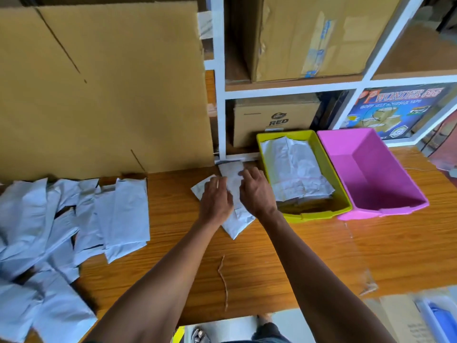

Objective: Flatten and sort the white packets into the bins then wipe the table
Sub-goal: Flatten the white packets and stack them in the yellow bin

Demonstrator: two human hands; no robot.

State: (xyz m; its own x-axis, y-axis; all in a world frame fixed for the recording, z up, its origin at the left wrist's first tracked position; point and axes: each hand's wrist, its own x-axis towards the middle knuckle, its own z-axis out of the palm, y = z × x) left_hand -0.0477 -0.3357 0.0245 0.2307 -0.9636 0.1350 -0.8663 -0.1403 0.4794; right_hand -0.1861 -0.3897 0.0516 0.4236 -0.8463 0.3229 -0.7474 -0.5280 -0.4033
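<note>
Nearest, a thin bit of string (223, 280) on the wooden table (321, 248). To the left, a big messy pile of white packets (61, 224), spread flat and overlapping. Farther in, both hands pressing down on one white packet (236, 219) in the middle of the table. Left hand (215, 199) flat on top, fingers mostly straight. Right hand (256, 191) flat too, fingers a little bent, touching the paper near its top. Just right of the hands, a yellow bin (319, 214) with flattened packets inside. Touching it on the right, a pink bin (376, 169). Behind, a big cardboard sheet (103, 95) standing up, and white shelves (220, 95) with boxes.
</note>
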